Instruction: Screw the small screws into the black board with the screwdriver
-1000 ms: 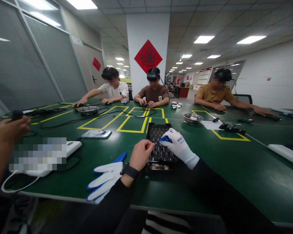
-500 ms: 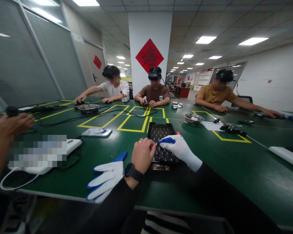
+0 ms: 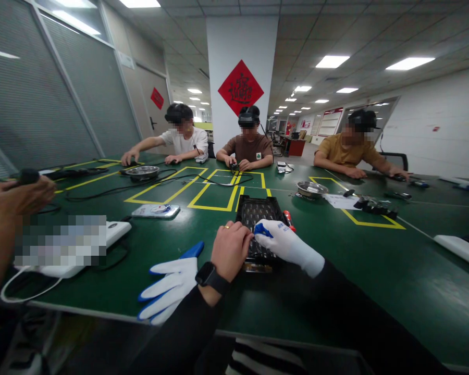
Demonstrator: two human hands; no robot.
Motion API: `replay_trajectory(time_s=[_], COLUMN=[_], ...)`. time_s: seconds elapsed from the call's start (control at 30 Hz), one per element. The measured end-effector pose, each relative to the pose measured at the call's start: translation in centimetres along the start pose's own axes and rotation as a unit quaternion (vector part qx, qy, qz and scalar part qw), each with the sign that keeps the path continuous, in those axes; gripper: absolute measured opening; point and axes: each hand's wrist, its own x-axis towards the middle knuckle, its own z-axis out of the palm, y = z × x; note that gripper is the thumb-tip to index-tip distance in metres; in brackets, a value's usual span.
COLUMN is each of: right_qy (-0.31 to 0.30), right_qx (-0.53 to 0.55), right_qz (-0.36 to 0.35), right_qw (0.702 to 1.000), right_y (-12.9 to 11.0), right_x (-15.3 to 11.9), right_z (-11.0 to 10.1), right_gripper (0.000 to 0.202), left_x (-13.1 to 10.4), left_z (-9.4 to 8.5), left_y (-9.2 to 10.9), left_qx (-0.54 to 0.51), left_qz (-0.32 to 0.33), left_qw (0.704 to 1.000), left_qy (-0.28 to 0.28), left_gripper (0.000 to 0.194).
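A black tray (image 3: 257, 204) with rows of small pieces or pockets lies on the table in front of me. My bare left hand (image 3: 230, 249), with a ring and a dark wristwatch (image 3: 207, 274), rests over its left side, fingers closed together. From the right, my right hand (image 3: 284, 244) in a white glove with blue fingertips is pinched over the tray. The fingertips of both hands nearly meet; whatever they hold is too small to make out. Beyond the right glove lies a red object (image 3: 289, 221), partly hidden. An unworn white-and-blue glove (image 3: 172, 286) lies left of my wrist.
A phone (image 3: 155, 211) and a white device (image 3: 117, 229) with a cable lie on the left. Metal bowls (image 3: 311, 189) (image 3: 141, 172), black parts (image 3: 375, 206) and cables are farther out. Three people sit opposite; another person's hand (image 3: 19, 200) holds something dark at left.
My hands stay over the tray, shifting slightly, and more of the red object shows. The person at far right has drawn an outstretched arm back inward.
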Motion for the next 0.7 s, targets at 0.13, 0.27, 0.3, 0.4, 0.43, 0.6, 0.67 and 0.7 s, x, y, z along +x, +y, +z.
replay_trajectory(time_s=[0.13, 0.27, 0.3, 0.4, 0.43, 0.6, 0.67, 0.7], right_qy=[-0.036, -0.123, -0.143, -0.194, -0.210, -0.245, -0.244, -0.242], right_qx=[0.076, 0.073, 0.057, 0.024, 0.024, 0.041, 0.040, 0.040], right_qz=[-0.002, 0.012, 0.017, 0.023, 0.016, -0.011, -0.003, -0.003], right_qw=[0.996, 0.990, 0.988, 0.980, 0.977, 0.969, 0.969, 0.969], right_y=[1.2, 2.7, 2.9, 2.7, 2.6, 2.0, 2.0, 2.1], right_x=[0.0, -0.8, -1.1, -1.5, -1.6, -1.4, -1.4, -1.4], right_z=[-1.1, -2.6, -2.8, -2.9, -2.8, -2.4, -2.3, -2.2], right_gripper=[0.017, 0.020, 0.024, 0.034, 0.033, 0.024, 0.024, 0.023], left_x=[-0.4, -2.0, -2.5, -3.8, -4.1, -4.4, -4.4, -4.4], left_z=[-1.0, -1.6, -1.5, -0.8, -0.6, -0.2, -0.2, -0.3], left_y=[0.0, -0.3, -0.4, -0.4, -0.3, -0.3, -0.3, -0.4], left_qx=[-0.002, -0.011, -0.017, -0.046, -0.057, -0.072, -0.070, -0.069], left_qz=[-0.023, -0.055, -0.063, -0.078, -0.079, -0.082, -0.084, -0.085], left_qw=[1.000, 0.998, 0.998, 0.996, 0.995, 0.994, 0.994, 0.994], left_qy=[-0.003, 0.012, 0.017, 0.028, 0.031, 0.023, 0.021, 0.021], left_gripper=[0.024, 0.023, 0.023, 0.021, 0.021, 0.021, 0.021, 0.021])
